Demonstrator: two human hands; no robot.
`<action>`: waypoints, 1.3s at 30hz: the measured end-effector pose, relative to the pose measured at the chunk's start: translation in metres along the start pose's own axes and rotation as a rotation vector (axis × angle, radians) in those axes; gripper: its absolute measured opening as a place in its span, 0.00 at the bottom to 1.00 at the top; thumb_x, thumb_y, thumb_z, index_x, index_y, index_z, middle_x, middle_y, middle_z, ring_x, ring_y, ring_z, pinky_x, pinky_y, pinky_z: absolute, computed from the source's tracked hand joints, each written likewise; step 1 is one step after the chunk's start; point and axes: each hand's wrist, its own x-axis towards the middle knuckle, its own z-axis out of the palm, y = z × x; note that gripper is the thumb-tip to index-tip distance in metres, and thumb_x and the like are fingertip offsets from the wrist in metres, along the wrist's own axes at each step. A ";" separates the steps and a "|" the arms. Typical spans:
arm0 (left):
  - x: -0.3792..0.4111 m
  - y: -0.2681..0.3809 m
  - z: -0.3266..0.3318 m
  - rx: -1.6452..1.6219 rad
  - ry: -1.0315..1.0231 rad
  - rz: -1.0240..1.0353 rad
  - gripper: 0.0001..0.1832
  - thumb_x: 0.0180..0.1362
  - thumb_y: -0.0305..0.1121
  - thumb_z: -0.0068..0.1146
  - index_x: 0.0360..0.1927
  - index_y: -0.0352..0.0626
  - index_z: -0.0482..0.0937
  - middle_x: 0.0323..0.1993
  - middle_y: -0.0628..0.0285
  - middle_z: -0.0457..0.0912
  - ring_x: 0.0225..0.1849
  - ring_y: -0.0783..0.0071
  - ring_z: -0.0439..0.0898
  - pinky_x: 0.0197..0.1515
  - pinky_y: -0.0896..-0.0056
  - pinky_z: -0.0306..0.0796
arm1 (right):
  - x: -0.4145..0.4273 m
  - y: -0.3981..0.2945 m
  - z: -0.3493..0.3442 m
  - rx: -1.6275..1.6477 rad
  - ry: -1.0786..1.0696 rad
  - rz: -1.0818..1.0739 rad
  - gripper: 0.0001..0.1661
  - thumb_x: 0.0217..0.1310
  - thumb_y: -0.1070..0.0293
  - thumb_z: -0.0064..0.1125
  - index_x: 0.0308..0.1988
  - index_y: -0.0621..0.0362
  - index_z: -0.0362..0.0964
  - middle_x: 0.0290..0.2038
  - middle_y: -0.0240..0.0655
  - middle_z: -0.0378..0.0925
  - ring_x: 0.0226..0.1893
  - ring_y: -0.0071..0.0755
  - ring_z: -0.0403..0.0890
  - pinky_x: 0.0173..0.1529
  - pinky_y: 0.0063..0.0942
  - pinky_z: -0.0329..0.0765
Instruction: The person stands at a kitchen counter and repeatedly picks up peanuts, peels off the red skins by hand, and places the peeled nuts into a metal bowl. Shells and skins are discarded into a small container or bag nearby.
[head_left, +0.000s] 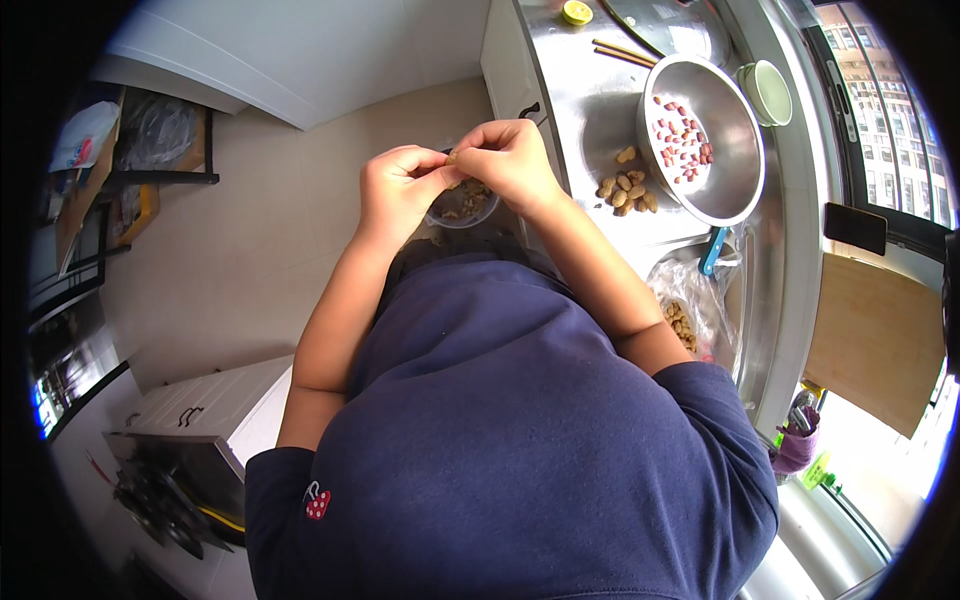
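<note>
My left hand (405, 187) and my right hand (514, 165) meet in front of me, their fingertips pinching a small tan peanut (451, 159) between them. Beneath them is a round bin (459, 223) with peanut shells (474, 201) inside, partly covered by my hands. To the right, a wide stainless steel bowl (739, 161) holds many loose reddish peanut kernels (679, 139). A small heap of unshelled peanuts (627, 192) lies on the steel counter beside the bowl. More unshelled peanuts (679, 326) sit in a clear plastic bag (701, 289) at the sink.
Chopsticks (624, 52), a cut lemon or lime (577, 12) and a glass lid (686, 30) lie on the counter. Beyond the bowl stand pale green bowls (769, 92). A blue-handled utensil (713, 251) rests by the sink (748, 300). A dark phone (856, 228) and a wooden board (874, 341) are near the window.
</note>
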 end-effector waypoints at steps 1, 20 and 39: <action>0.000 -0.002 0.000 0.005 -0.003 -0.006 0.06 0.50 0.20 0.63 0.31 0.30 0.80 0.29 0.60 0.81 0.33 0.75 0.80 0.37 0.78 0.75 | 0.000 0.001 0.001 0.019 0.000 0.011 0.05 0.45 0.79 0.56 0.24 0.69 0.77 0.22 0.37 0.78 0.23 0.21 0.76 0.29 0.18 0.73; 0.001 -0.015 -0.006 -0.406 0.054 -0.173 0.09 0.57 0.26 0.57 0.39 0.32 0.79 0.33 0.58 0.82 0.35 0.73 0.81 0.40 0.72 0.77 | 0.002 0.011 0.023 0.474 0.114 0.098 0.05 0.53 0.78 0.53 0.31 0.69 0.73 0.25 0.37 0.77 0.23 0.24 0.77 0.31 0.20 0.78; 0.002 -0.029 -0.012 -1.015 -0.265 -0.310 0.10 0.57 0.35 0.59 0.31 0.37 0.78 0.29 0.63 0.77 0.30 0.76 0.76 0.37 0.76 0.76 | -0.010 0.004 0.004 -0.299 -0.132 -0.658 0.23 0.45 0.71 0.67 0.46 0.58 0.76 0.36 0.36 0.73 0.35 0.35 0.76 0.39 0.27 0.74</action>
